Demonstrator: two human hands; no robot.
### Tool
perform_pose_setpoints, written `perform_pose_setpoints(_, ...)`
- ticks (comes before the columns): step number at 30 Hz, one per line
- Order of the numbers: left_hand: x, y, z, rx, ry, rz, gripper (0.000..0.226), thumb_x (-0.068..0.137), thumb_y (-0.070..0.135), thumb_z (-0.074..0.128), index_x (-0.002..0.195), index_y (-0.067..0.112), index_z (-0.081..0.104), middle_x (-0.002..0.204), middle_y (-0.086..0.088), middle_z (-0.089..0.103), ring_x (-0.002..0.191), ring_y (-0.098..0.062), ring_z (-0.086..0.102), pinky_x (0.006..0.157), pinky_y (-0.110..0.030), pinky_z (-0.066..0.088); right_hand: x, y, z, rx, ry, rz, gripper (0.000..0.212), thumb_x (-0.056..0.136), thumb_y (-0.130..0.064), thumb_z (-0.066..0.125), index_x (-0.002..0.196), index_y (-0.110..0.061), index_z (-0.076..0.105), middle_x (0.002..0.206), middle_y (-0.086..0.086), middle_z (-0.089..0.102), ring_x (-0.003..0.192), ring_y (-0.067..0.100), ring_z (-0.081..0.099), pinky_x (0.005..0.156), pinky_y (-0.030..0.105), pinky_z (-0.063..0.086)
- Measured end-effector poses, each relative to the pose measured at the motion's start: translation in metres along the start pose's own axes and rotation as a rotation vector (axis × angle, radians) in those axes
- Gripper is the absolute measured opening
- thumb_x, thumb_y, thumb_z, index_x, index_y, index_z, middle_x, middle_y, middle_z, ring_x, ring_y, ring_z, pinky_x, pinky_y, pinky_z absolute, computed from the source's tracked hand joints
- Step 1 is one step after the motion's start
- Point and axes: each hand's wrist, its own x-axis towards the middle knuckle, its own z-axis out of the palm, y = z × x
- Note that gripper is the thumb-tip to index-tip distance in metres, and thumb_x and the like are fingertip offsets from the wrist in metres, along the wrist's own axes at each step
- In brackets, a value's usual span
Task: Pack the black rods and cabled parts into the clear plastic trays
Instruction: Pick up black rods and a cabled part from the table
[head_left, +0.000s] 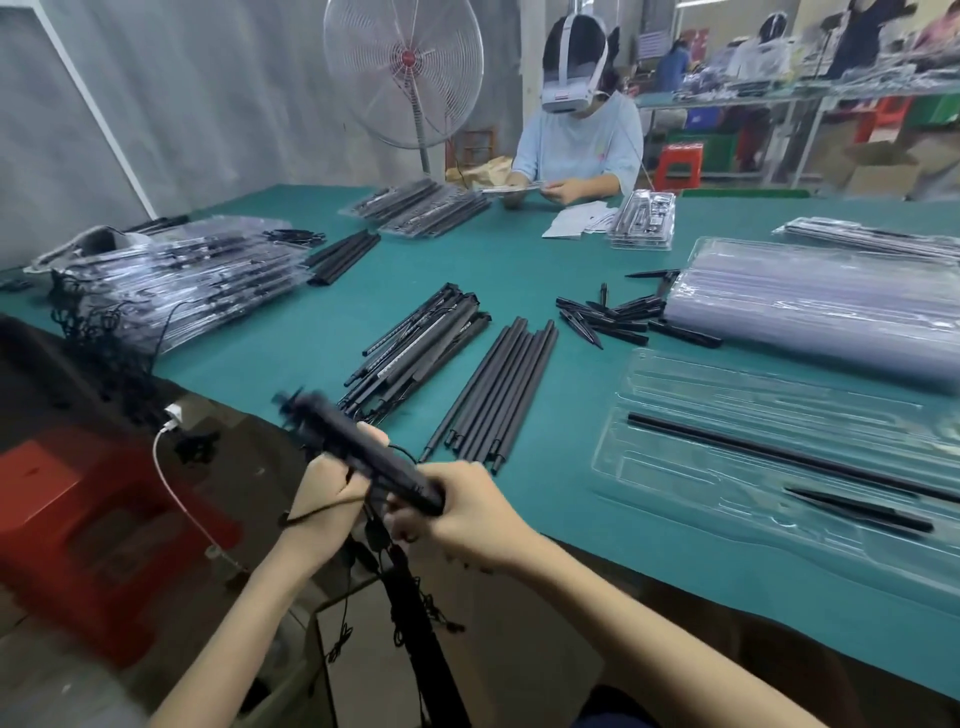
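Observation:
Both hands hold a black cabled part (358, 447) off the table's front left edge; it is blurred. My left hand (332, 486) grips its middle and my right hand (465, 512) grips its near end. Thin black cables (384, 551) dangle below. On the green table lie a row of plain black rods (493, 387) and a heap of cabled rods (415, 345). A clear plastic tray (691, 410) at the right holds one long black rod (779, 454) and a short pointed piece (857, 509).
Small black pointed pieces (613, 317) lie mid-table beside a stack of empty clear trays (810, 306). Packed trays (192, 275) pile at the left. A person (576, 140) sits across the table, a fan (402, 67) behind. A red stool (78, 525) stands on the floor at the left.

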Motion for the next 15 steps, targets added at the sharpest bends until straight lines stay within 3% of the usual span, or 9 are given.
perform_pose_setpoints(3,-0.001,0.005,-0.005,0.090,-0.103,0.134,0.021,0.097,0.018,0.051,0.081,0.028,0.061,0.071,0.002,0.060,0.063,-0.002,0.054,0.058,-0.014,0.040,0.009,-0.003,-0.008,0.083,0.083,0.023,0.012,0.079,-0.012,0.072,0.076,-0.021,0.066,0.056,-0.018,0.063,0.048,-0.002,0.057,0.050,0.012,0.043)
perform_pose_setpoints(5,0.002,0.003,-0.004,0.100,-0.150,0.100,0.031,0.094,0.005,0.052,0.081,0.030,0.064,0.078,0.006,0.065,0.069,-0.002,0.059,0.063,-0.016,0.045,0.014,-0.002,-0.009,-0.052,0.049,0.014,0.006,0.079,-0.009,0.071,0.080,-0.010,0.066,0.062,-0.007,0.065,0.051,0.006,0.055,0.052,0.019,0.041)
perform_pose_setpoints(7,0.006,-0.003,-0.001,0.251,-0.199,0.088,0.032,0.093,0.002,0.049,0.080,0.028,0.062,0.080,0.008,0.065,0.077,-0.001,0.059,0.070,-0.019,0.045,0.013,-0.001,-0.015,-0.007,0.031,-0.011,0.010,0.080,-0.009,0.072,0.084,-0.002,0.066,0.063,0.003,0.061,0.050,0.012,0.051,0.051,0.023,0.039)
perform_pose_setpoints(10,0.008,-0.015,0.007,0.361,-0.461,0.020,0.038,0.099,0.011,0.043,0.069,0.034,0.048,0.064,0.006,0.059,0.062,-0.008,0.054,0.066,-0.025,0.042,0.013,-0.013,-0.033,0.485,0.036,-0.087,0.005,0.088,-0.016,0.067,0.086,-0.011,0.067,0.061,0.001,0.067,0.038,0.004,0.047,0.040,0.015,0.038)
perform_pose_setpoints(12,0.005,-0.019,0.015,0.314,-0.565,-0.003,0.038,0.102,0.017,0.040,0.069,0.036,0.042,0.061,0.008,0.049,0.058,-0.005,0.043,0.063,-0.025,0.036,0.016,-0.017,-0.043,0.641,0.063,-0.123,0.007,0.091,-0.020,0.063,0.084,-0.021,0.065,0.060,0.003,0.068,0.033,0.007,0.042,0.038,0.015,0.035)
perform_pose_setpoints(15,0.001,-0.016,0.020,0.221,-0.520,0.051,0.025,0.101,0.035,0.038,0.077,0.033,0.044,0.073,0.004,0.042,0.068,-0.014,0.039,0.066,-0.038,0.039,0.017,-0.012,-0.043,0.412,0.122,-0.055,0.009,0.092,-0.018,0.063,0.085,-0.014,0.067,0.066,0.005,0.070,0.038,0.011,0.044,0.039,0.019,0.039)
